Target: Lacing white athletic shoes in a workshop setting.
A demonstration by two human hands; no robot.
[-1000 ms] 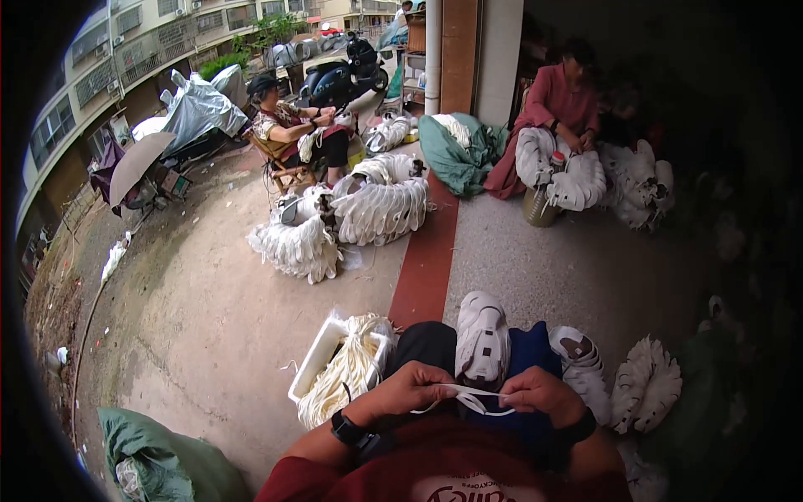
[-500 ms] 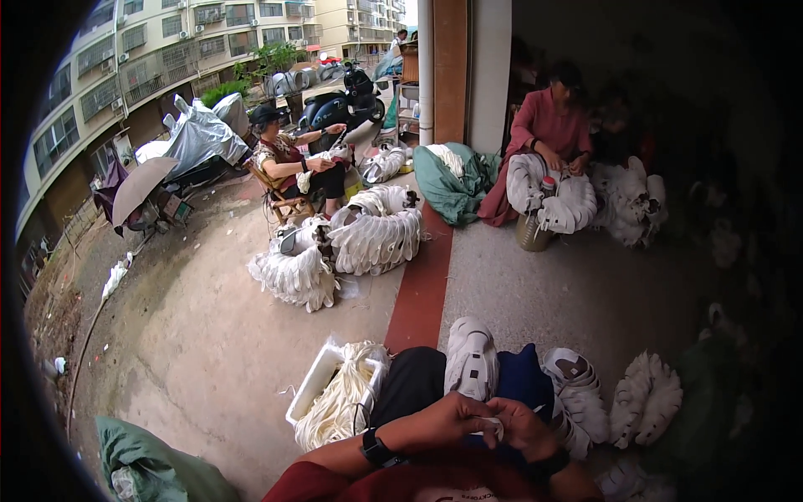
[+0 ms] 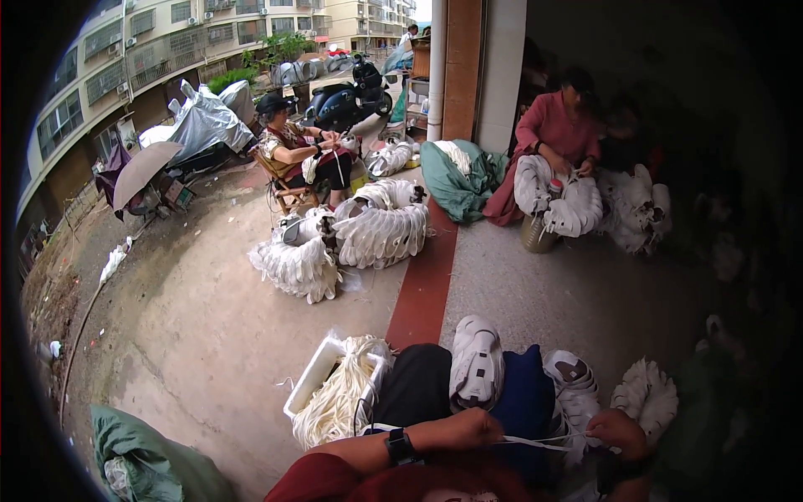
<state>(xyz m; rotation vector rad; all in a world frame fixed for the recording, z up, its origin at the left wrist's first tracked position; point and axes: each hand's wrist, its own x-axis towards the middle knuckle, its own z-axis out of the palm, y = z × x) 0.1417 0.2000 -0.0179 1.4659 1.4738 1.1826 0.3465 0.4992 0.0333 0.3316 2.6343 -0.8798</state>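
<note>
at the lower edge, over the wearer's dark red shirt point(image 3: 410, 484), the two bare hands work with a white lace point(image 3: 535, 443) strung between them. the left hand point(image 3: 468, 429), a dark watch point(image 3: 401, 447) on its wrist, has its fingers curled and pressed together on one end; the right hand point(image 3: 617, 429), in shadow, pinches the other side between its fingertips, its remaining fingers too dim to tell. the lace crosses in front of a blue cloth point(image 3: 525, 393). just beyond the left hand, a white shoe point(image 3: 477, 364) rests between that cloth and a black one point(image 3: 414, 381). left of these, a white box point(image 3: 301, 393) holds a heap of cream laces point(image 3: 339, 397); to the right lies another white shoe with a brown patch point(image 3: 577, 389). farther off, bundles of white shoe parts point(image 3: 381, 230) sit on the ground. past them, one co-worker point(image 3: 293, 151) sits on a chair at left and another in rose-red clothes point(image 3: 548, 125) at right. behind stand a dark scooter point(image 3: 343, 100) and pale apartment buildings point(image 3: 180, 42).
</note>
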